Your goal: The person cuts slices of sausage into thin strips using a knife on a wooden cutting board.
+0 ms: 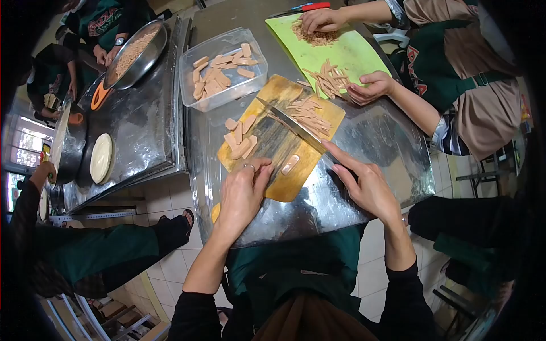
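My right hand (367, 184) grips the handle end of a kitchen knife (296, 126), its blade lying slantwise across the wooden cutting board (284, 184). Thin sausage strips (310, 116) are heaped on the far side of the blade. My left hand (242, 190) rests at the board's near left edge, fingers curled and thumb drawn in; whatever is under the fingertips is hidden. Just beyond it lie several flat sausage slices (242, 139). A single sausage slice (290, 165) sits on the board between my two hands.
Left of the board stands a clear plastic container (224, 94) with sausage pieces. A co-worker's hands (324, 23) are over a green cutting mat (341, 48) with chopped bits and strips. A second table holds a metal pan (136, 54) and a pale round dough (102, 158).
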